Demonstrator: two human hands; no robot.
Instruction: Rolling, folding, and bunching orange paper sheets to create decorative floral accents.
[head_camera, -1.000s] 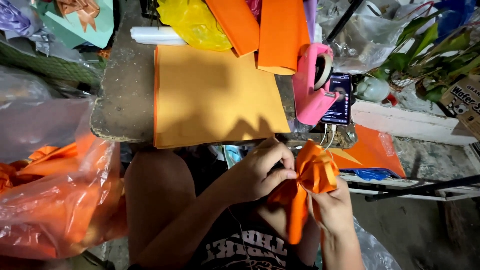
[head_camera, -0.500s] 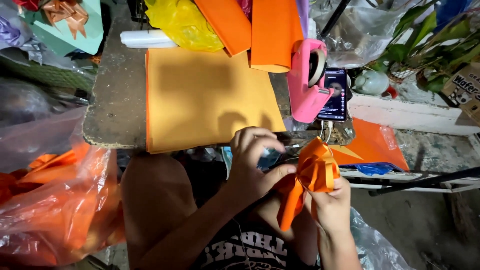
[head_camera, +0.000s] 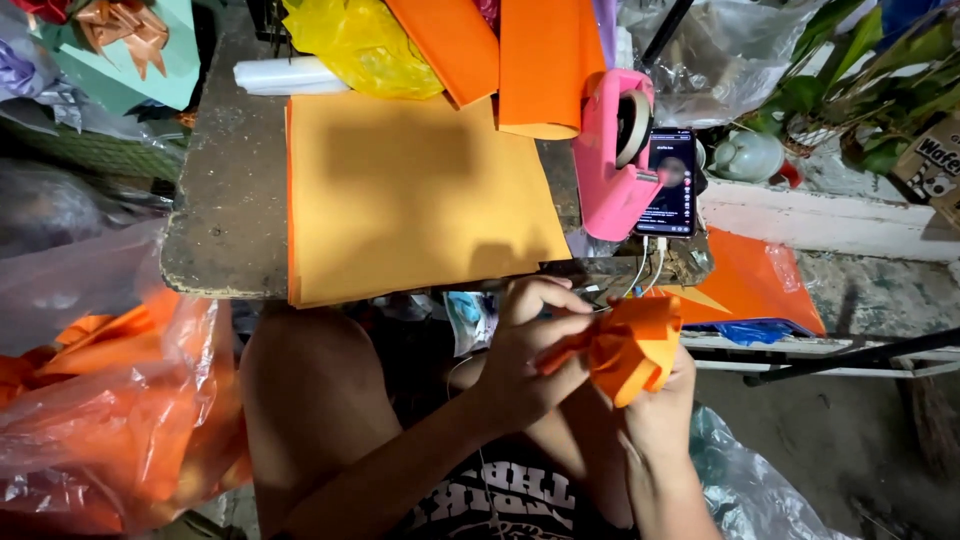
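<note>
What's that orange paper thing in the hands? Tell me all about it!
The orange paper is a thin sheet, folded and bunched into a crumpled, flower-like bundle with pleats and pointed corners. It sits in the air above the lap, just below the table edge. The left hand pinches a narrow folded end, and the right hand cups it from underneath.

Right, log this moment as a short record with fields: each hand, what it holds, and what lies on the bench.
left hand: fingers pinch the folded orange paper piece
right hand: supports the same piece from below
stack: flat orange paper sheets on the grey stone bench
dispenser: pink plastic tape dispenser right of the sheets
phone: black smartphone, screen lit, beside the dispenser
bag: clear plastic bag of orange paper, lower left
</note>
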